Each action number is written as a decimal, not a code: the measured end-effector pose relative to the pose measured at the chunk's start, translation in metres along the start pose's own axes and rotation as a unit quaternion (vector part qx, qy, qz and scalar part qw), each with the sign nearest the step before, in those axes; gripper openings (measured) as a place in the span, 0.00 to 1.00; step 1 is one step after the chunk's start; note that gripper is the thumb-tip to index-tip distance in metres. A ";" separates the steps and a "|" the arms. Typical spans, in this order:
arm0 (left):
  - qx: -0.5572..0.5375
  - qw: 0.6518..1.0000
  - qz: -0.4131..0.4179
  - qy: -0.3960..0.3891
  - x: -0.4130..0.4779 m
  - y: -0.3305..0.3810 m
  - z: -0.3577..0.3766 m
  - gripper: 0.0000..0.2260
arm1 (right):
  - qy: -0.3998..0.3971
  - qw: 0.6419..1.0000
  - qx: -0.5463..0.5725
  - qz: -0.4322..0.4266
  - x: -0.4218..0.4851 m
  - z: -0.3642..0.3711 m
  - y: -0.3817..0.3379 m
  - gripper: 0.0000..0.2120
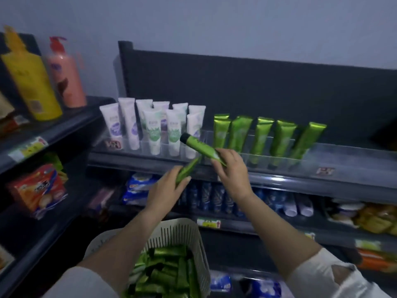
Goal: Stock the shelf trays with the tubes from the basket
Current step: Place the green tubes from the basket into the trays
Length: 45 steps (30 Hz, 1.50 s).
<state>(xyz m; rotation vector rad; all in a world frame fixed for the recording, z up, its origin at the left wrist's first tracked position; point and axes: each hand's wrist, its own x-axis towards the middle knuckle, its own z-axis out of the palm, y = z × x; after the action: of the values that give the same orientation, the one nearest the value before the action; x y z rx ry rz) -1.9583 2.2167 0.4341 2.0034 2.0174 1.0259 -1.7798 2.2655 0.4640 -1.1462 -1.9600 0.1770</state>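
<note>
Your black-capped tube point(198, 146) and plain tube point(187, 169) are glossy green, matching the shelf tubes point(262, 136) at one o'clock. At eleven, white tubes point(127, 123) bear purple or green labels. Your basket point(167, 235) at six: white, slatted.

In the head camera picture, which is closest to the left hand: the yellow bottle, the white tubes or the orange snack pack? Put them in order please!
From the left hand, which grips a green tube:
1. White tubes, on the shelf just above.
2. Orange snack pack, lower shelf on the left.
3. Yellow bottle, high on the left shelf.
</note>
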 end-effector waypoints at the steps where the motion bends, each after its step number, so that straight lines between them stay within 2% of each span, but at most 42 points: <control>1: -0.042 0.999 0.018 0.009 0.008 0.016 0.001 0.16 | 0.031 1.000 0.004 0.001 0.004 -0.016 0.002 0.16; 4: -0.122 0.990 0.071 0.024 0.034 0.064 0.007 0.16 | 0.123 0.992 0.011 0.000 0.017 -0.062 0.014 0.16; 9: -0.188 0.968 0.158 0.058 0.063 0.160 0.021 0.14 | 0.244 0.969 0.014 0.017 0.030 -0.134 0.050 0.14; 12: -0.221 0.954 0.188 0.068 0.073 0.219 0.033 0.12 | 0.274 0.960 0.018 0.050 0.030 -0.180 0.077 0.09; 18: -0.254 0.947 0.196 0.023 0.091 0.315 0.074 0.14 | 0.295 0.945 0.025 0.138 0.024 -0.254 0.141 0.08; 21: -0.267 0.949 0.166 -0.003 0.099 0.349 0.098 0.14 | 0.255 0.951 -0.011 0.175 0.026 -0.280 0.180 0.11; 25: -0.281 0.953 0.107 -0.018 0.108 0.370 0.127 0.11 | 0.146 0.971 -0.006 0.189 0.033 -0.290 0.218 0.12; 28: -0.261 0.962 0.079 -0.029 0.109 0.374 0.145 0.13 | 0.050 0.982 -0.044 0.175 0.046 -0.286 0.231 0.14; 34: -0.232 0.972 0.034 -0.021 0.116 0.371 0.164 0.16 | -0.102 0.982 -0.067 0.142 0.071 -0.268 0.243 0.07; 37: -0.227 0.973 0.034 -0.025 0.121 0.372 0.167 0.17 | -0.134 0.984 -0.042 0.108 0.079 -0.268 0.244 0.14; 45: -0.212 0.976 0.045 -0.012 0.129 0.370 0.172 0.14 | -0.159 0.983 -0.018 0.091 0.084 -0.275 0.255 0.13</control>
<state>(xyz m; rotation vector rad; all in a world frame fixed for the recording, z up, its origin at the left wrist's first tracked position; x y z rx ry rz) -1.5714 2.3606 0.5459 1.8747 1.5394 1.3099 -1.4342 2.4020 0.5637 -1.3893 -2.1389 0.4471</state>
